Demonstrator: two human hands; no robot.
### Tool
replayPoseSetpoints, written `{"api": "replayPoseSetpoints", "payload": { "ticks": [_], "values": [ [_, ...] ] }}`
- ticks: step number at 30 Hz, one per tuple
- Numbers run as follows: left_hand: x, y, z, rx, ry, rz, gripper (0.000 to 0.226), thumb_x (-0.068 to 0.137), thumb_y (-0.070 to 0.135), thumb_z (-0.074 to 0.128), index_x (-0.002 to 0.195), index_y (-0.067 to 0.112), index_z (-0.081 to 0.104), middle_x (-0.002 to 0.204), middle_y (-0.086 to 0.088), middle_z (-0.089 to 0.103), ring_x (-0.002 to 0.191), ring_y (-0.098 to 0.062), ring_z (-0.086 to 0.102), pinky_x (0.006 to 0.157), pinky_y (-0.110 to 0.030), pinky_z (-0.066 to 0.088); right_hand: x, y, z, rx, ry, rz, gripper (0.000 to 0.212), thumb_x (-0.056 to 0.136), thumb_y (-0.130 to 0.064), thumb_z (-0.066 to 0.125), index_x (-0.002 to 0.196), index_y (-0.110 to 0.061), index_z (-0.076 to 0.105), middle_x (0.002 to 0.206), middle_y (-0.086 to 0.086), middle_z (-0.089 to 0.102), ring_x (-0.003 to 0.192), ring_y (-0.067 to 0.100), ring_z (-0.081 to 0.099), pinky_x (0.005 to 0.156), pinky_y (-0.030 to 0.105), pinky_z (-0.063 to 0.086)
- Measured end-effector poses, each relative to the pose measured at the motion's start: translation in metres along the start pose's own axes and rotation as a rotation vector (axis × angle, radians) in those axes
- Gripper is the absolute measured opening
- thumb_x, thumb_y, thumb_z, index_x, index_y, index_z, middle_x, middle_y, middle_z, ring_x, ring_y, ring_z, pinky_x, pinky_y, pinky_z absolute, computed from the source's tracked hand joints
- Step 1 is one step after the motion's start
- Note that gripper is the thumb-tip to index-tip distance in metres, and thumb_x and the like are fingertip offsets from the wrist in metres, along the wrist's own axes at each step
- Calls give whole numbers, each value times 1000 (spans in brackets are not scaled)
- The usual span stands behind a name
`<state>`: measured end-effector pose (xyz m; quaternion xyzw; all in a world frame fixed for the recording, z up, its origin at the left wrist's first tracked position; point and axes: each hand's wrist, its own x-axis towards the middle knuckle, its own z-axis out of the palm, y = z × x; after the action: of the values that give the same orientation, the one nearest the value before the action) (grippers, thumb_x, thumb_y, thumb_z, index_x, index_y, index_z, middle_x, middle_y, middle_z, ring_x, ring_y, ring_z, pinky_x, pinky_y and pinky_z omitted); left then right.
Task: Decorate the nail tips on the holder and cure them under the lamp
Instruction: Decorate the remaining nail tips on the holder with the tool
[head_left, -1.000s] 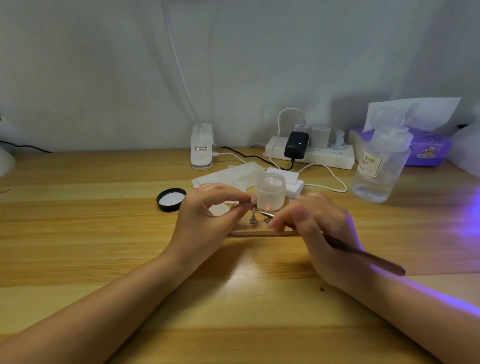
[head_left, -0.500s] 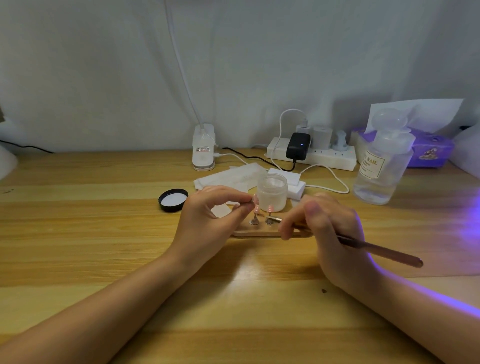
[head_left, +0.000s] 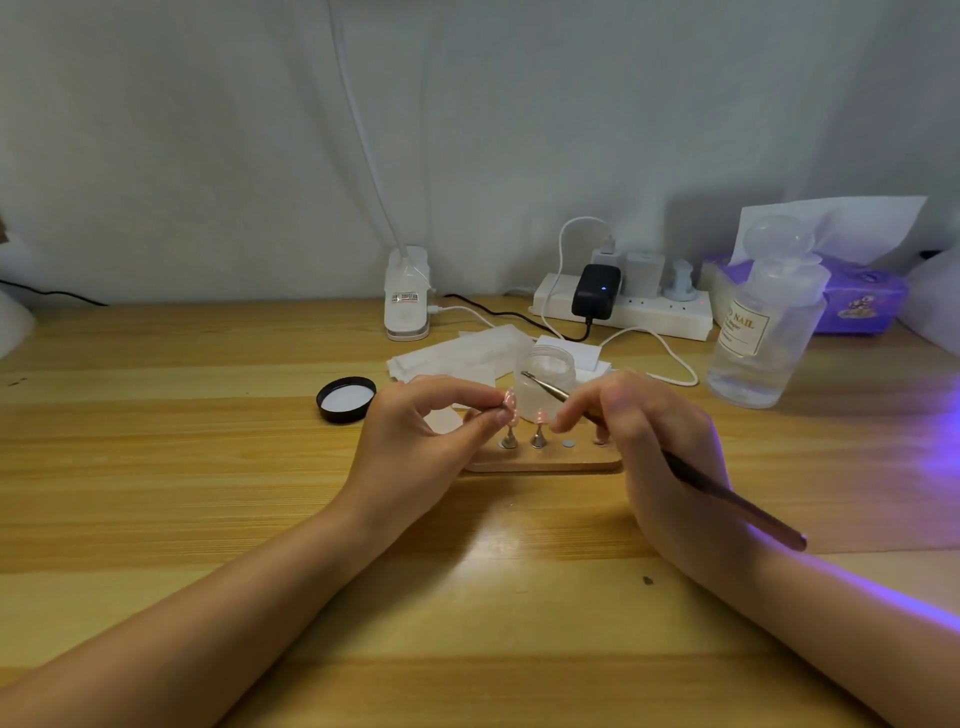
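Observation:
A wooden holder (head_left: 545, 460) lies mid-table with two small metal stands on it. Each stand carries a pink nail tip: the left nail tip (head_left: 510, 402) and the right nail tip (head_left: 541, 415). My left hand (head_left: 421, 447) pinches the left nail tip between thumb and forefinger. My right hand (head_left: 654, 441) grips a thin tool (head_left: 727, 501) like a pen, its metal point raised over the open frosted jar (head_left: 548, 382) just behind the holder.
The jar's black lid (head_left: 346, 398) lies to the left. White wipes (head_left: 457, 356), a white clip lamp base (head_left: 408, 296), a power strip (head_left: 623, 306), a clear pump bottle (head_left: 763, 322) and a purple tissue pack (head_left: 857, 296) stand behind. Violet light falls at the right edge.
My right hand has lifted the tool's point from the nail tips on the holder up to the jar's mouth. My left hand keeps its pinch on the left nail tip.

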<state>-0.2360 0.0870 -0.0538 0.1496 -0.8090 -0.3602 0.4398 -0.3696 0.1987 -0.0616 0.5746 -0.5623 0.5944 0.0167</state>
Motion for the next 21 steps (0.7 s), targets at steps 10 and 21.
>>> {"api": "replayPoseSetpoints", "payload": {
  "ticks": [10, 21],
  "values": [
    [0, -2, 0, 0, -6, -5, 13, 67, 30, 68, 79, 35, 68, 75, 21, 68, 79, -2, 62, 73, -9, 44, -3, 1, -1, 47, -45, -91, 39, 91, -28, 33, 69, -20, 64, 70, -18, 60, 71, 0, 55, 69, 27, 39],
    [0, -2, 0, 22, 14, -6, 16, 70, 22, 71, 81, 34, 67, 79, 19, 67, 81, -3, 62, 73, -10, 45, -3, 0, 2, 24, -92, -139, 41, 96, -44, 31, 76, -23, 60, 71, -19, 58, 71, -4, 52, 72, 26, 37]
  ]
}}
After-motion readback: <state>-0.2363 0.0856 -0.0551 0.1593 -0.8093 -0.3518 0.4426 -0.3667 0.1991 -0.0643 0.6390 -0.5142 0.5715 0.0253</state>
